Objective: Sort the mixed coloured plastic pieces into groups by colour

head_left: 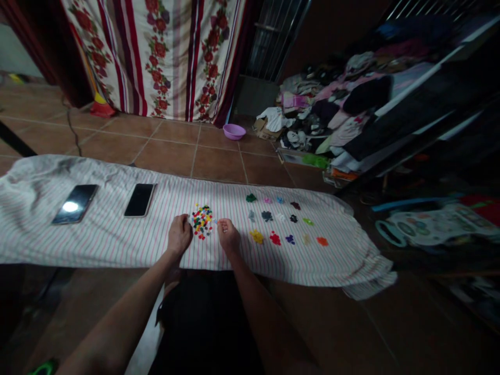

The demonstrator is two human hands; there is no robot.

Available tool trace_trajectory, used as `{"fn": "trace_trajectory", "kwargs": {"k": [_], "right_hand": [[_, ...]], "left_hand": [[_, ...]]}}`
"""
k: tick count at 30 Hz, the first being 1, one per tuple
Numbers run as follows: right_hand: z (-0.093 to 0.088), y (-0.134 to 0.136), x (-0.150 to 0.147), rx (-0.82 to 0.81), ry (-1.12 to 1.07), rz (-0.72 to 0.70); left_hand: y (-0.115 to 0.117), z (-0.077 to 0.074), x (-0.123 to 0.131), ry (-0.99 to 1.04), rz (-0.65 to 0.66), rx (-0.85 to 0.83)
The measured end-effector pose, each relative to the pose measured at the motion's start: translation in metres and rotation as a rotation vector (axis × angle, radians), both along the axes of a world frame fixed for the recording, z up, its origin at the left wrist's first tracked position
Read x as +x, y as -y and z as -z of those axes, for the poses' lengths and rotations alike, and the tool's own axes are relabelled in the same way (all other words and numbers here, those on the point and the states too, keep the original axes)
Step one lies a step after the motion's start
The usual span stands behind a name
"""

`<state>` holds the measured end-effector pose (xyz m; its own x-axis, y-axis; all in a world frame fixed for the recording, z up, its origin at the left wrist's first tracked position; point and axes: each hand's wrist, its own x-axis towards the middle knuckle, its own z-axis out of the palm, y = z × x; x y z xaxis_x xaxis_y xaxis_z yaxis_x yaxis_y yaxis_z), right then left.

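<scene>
A mixed pile of small coloured pieces [202, 221] lies on the striped cloth [230, 195] between my hands. My left hand [179, 234] rests at the pile's left edge, fingers curled together; whether anything is in them is hidden. To the right of the pile, my right hand [229, 237] has its thumb and fingers pinched, with a tiny light-blue piece at the tips. Farther right, pieces lie in small single-colour heaps, among them a yellow heap [257, 236], a red heap [275, 238], a dark grey heap [267, 215], a green heap [250, 198] and an orange heap [322, 241].
Two phones, one at far left [75, 204] and a dark one [139, 200], lie on the cloth. Beyond, a purple basin [234, 132] stands on the tiled floor before a flowered curtain [172, 57]. Clothes [328, 104] are heaped at the back right.
</scene>
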<state>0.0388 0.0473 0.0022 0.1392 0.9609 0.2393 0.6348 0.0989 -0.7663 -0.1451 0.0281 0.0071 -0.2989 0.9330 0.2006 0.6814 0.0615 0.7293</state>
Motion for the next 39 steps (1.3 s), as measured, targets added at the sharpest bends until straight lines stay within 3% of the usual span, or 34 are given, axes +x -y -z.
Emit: {"fn": "trace_trajectory", "kwargs": {"k": [5, 11, 24, 31, 39], "right_hand": [[0.006, -0.001, 0.000, 0.045, -0.006, -0.021], [0.010, -0.002, 0.001, 0.025, -0.013, -0.022], [0.001, -0.001, 0.011, -0.060, -0.166, -0.121], [0.002, 0.001, 0.014, -0.053, -0.161, -0.165], [0.000, 0.003, 0.014, -0.057, -0.160, -0.197]], "left_hand": [[0.040, 0.014, 0.025, -0.266, 0.025, 0.147], [0.063, 0.025, 0.044, -0.505, 0.004, 0.083], [0.056, 0.002, 0.056, -0.650, -0.031, -0.300], [0.043, 0.005, 0.071, -0.614, -0.150, -0.321], [0.030, 0.012, 0.057, -0.670, -0.078, -0.191]]}}
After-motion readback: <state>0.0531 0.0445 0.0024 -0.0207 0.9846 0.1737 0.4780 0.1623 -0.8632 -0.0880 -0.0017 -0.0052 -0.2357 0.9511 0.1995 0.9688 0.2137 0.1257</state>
